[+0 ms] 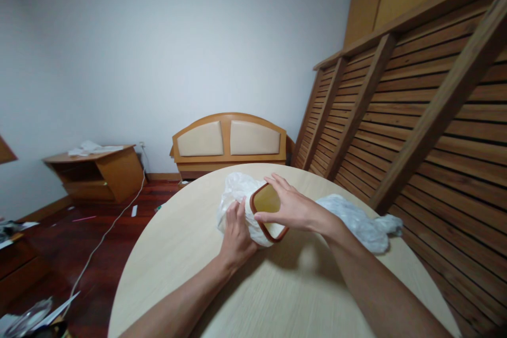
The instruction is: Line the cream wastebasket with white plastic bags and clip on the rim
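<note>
While my bare forearms reach over the round table [170,259], my left hand [236,235] rests against the left side of a brown-rimmed container [268,199], its fingers bent over the plastic there; I cannot tell whether they pinch it. My right hand [291,208] comes from the other side, thumb and fingers spread wide across the rim, the thumb by its left edge and the fingertips by its top edge; how firmly they press I cannot tell. The container sits around the middle of the table, tilted, its round-cornered rim facing me and its inside yellowish. A translucent white bag [237,185] bunches around its left and far sides. Another crumpled bag [348,216] lies on the table's right part, beyond my right forearm.

Left of the table, a pale cord [96,251] trails across the dark red floor [114,248]. To the table's right, a slatted wooden panel [428,121] stands at a slant. Beyond the table to the left is a low wooden cabinet [119,171] topped with white sheets [93,148]. Past the table's far edge stands a headboard [226,129] with two cream pads, before a pale wall [178,37].
</note>
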Demonstrator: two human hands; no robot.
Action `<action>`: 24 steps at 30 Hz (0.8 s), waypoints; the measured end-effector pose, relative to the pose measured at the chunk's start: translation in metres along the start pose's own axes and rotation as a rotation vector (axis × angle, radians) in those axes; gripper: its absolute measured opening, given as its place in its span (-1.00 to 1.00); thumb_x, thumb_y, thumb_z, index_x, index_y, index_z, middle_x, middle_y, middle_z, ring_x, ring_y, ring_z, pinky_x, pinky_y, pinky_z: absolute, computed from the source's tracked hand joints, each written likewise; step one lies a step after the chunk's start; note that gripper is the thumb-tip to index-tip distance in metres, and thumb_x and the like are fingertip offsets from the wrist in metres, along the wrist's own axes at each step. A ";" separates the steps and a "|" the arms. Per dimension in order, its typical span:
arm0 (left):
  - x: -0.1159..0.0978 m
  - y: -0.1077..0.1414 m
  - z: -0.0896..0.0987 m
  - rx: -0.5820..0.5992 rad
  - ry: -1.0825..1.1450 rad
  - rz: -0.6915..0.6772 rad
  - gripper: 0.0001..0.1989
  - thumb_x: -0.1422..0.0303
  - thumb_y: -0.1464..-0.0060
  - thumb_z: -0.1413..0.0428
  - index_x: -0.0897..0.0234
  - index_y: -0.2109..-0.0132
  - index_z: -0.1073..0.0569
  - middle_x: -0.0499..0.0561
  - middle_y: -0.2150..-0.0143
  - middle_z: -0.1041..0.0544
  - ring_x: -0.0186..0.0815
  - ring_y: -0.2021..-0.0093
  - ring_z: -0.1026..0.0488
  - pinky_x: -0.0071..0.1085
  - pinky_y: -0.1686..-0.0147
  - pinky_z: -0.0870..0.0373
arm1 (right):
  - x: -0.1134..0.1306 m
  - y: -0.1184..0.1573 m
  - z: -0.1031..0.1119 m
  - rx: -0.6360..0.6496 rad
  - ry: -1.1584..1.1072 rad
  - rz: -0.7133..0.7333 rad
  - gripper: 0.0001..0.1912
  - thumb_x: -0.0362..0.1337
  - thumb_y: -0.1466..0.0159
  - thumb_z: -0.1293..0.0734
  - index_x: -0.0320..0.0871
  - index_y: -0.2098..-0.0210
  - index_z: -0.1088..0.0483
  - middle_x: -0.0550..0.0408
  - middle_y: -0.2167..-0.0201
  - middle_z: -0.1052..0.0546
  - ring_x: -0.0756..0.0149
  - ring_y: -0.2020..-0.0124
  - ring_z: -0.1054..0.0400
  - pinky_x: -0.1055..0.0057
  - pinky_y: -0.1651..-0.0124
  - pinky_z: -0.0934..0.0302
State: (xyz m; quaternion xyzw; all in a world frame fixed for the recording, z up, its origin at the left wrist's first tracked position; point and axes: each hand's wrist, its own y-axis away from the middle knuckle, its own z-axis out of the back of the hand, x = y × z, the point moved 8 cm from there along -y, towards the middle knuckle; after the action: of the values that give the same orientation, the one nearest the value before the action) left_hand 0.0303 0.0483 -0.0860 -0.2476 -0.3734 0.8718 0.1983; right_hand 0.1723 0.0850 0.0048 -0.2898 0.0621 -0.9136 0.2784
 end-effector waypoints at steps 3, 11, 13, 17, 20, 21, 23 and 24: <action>-0.002 0.002 -0.002 -0.003 -0.005 -0.004 0.08 0.28 0.04 -0.28 0.19 -0.41 0.28 0.33 -0.29 -0.08 0.16 -0.35 -0.06 0.19 -0.22 -0.18 | -0.004 0.001 -0.007 0.036 -0.016 -0.014 0.25 0.28 0.07 -0.47 -0.07 -0.43 0.05 -0.17 -0.47 0.14 -0.16 -0.44 0.17 -0.01 -0.39 0.09; -0.006 0.003 -0.001 -0.011 -0.014 -0.032 0.12 0.29 0.08 -0.30 0.18 -0.42 0.28 0.32 -0.28 -0.09 0.17 -0.33 -0.09 0.16 -0.21 -0.21 | -0.009 -0.001 -0.004 0.035 -0.010 -0.006 0.16 0.25 0.02 -0.46 -0.08 -0.42 -0.01 -0.19 -0.43 -0.01 -0.14 -0.38 -0.04 0.05 -0.35 -0.01; -0.006 0.003 0.000 -0.009 -0.015 -0.031 0.13 0.30 0.09 -0.30 0.18 -0.42 0.28 0.32 -0.28 -0.09 0.17 -0.33 -0.09 0.16 -0.21 -0.21 | -0.007 0.000 -0.004 0.036 0.004 -0.007 0.15 0.25 0.01 -0.45 -0.10 -0.41 -0.03 -0.19 -0.42 -0.02 -0.14 -0.36 -0.08 0.05 -0.33 -0.04; -0.006 0.002 0.001 -0.014 -0.013 -0.043 0.10 0.29 0.06 -0.29 0.19 -0.42 0.25 0.32 -0.28 -0.10 0.15 -0.33 -0.10 0.15 -0.21 -0.22 | -0.006 -0.001 -0.004 0.035 0.008 0.009 0.13 0.23 0.00 -0.45 -0.12 -0.40 -0.05 -0.19 -0.41 -0.05 -0.14 -0.34 -0.11 0.04 -0.33 -0.06; -0.005 0.002 0.002 -0.027 -0.011 -0.043 0.08 0.26 0.04 -0.29 0.23 -0.42 0.23 0.33 -0.28 -0.11 0.14 -0.33 -0.10 0.13 -0.21 -0.21 | -0.005 -0.002 -0.002 0.033 -0.002 0.040 0.09 0.20 -0.02 -0.45 -0.13 -0.39 -0.05 -0.17 -0.41 -0.07 -0.09 -0.35 -0.10 0.06 -0.35 -0.02; -0.004 0.002 0.002 -0.028 -0.009 -0.041 0.07 0.27 0.04 -0.28 0.24 -0.42 0.24 0.33 -0.27 -0.11 0.14 -0.33 -0.09 0.13 -0.22 -0.21 | -0.003 -0.001 -0.001 0.038 -0.006 0.056 0.08 0.19 -0.04 -0.45 -0.14 -0.39 -0.05 -0.17 -0.40 -0.08 -0.06 -0.36 -0.08 0.08 -0.37 0.00; -0.003 0.002 0.003 -0.030 -0.003 -0.042 0.07 0.28 0.03 -0.28 0.25 -0.42 0.25 0.33 -0.26 -0.12 0.13 -0.33 -0.08 0.13 -0.23 -0.20 | -0.001 -0.001 0.000 0.045 -0.016 0.079 0.06 0.17 -0.06 -0.44 -0.17 -0.39 -0.06 -0.17 -0.40 -0.09 -0.02 -0.38 -0.05 0.11 -0.39 0.03; -0.003 0.002 0.003 -0.030 0.000 -0.044 0.07 0.28 0.02 -0.27 0.25 -0.42 0.26 0.33 -0.26 -0.12 0.13 -0.33 -0.08 0.13 -0.23 -0.19 | 0.000 0.000 0.001 0.046 -0.022 0.083 0.05 0.16 -0.06 -0.44 -0.18 -0.38 -0.06 -0.17 -0.40 -0.10 -0.01 -0.38 -0.04 0.11 -0.39 0.04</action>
State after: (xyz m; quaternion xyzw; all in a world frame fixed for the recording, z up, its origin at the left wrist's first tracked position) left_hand 0.0310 0.0437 -0.0847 -0.2422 -0.3920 0.8614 0.2136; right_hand 0.1726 0.0852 0.0056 -0.2906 0.0502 -0.8991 0.3235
